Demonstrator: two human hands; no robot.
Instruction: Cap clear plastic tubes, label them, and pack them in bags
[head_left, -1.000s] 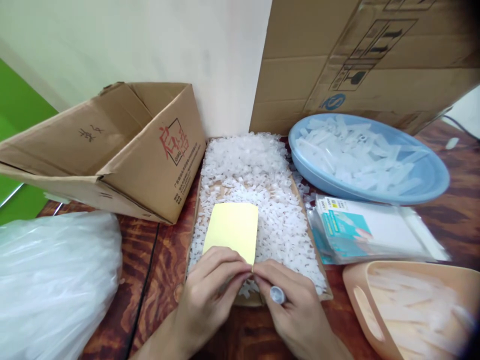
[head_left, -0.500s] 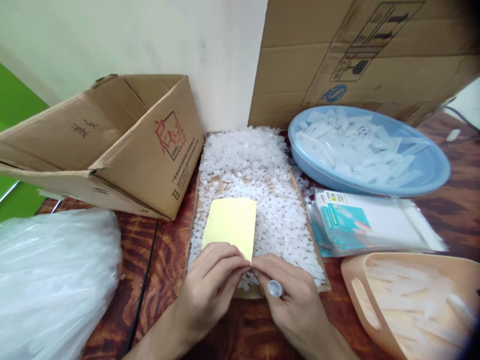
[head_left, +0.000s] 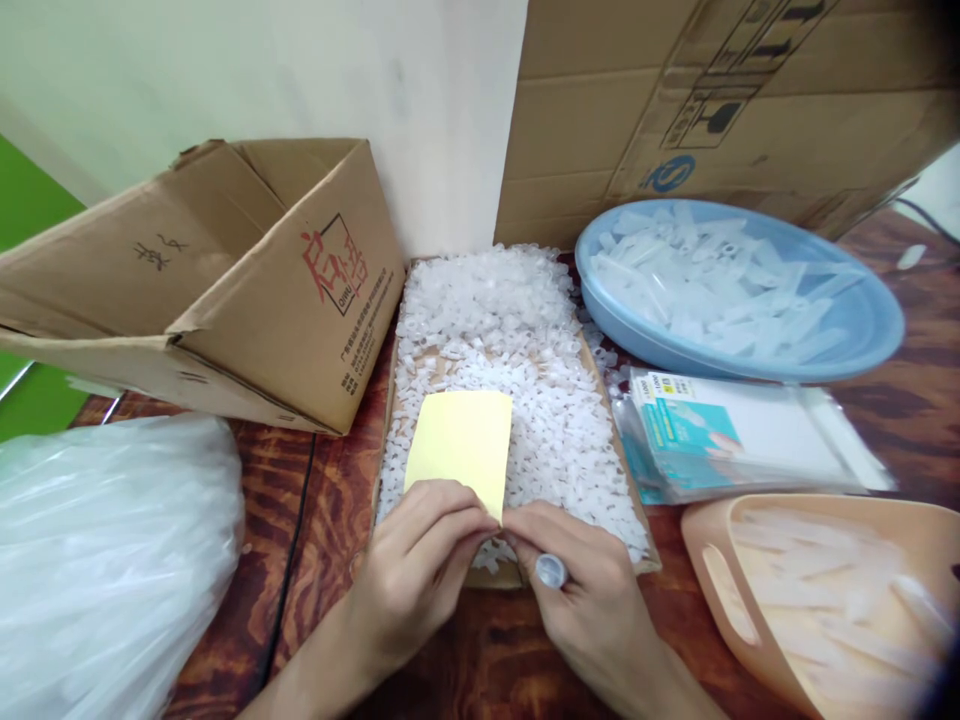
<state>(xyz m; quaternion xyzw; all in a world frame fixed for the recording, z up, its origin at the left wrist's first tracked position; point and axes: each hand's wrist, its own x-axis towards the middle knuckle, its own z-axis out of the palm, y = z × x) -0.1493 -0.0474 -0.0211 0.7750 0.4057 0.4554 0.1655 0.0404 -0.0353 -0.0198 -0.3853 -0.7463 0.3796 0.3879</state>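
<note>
A yellow paper [head_left: 461, 440] is pinched at its lower corner by my left hand [head_left: 424, 550], above a shallow cardboard tray [head_left: 652, 560] of small white plastic pieces [head_left: 547, 420]. My right hand [head_left: 585, 580] is closed, its thumb and finger meeting the left fingertips at that same corner. A clear plastic tube [head_left: 551, 571] pokes out from the curled fingers of my right hand. Whether the right fingertips also grip the paper is hard to make out.
An open cardboard box [head_left: 292, 300] stands at the left, behind a full plastic bag [head_left: 112, 560]. On the right are a blue basin [head_left: 750, 365] of clear tubes, stacked plastic packets [head_left: 780, 430] and a peach basket [head_left: 701, 540]. A large carton [head_left: 585, 130] is behind.
The whole view has shifted slightly. Both hands keep the same hold, with the paper and the tube in nearly the same place.
</note>
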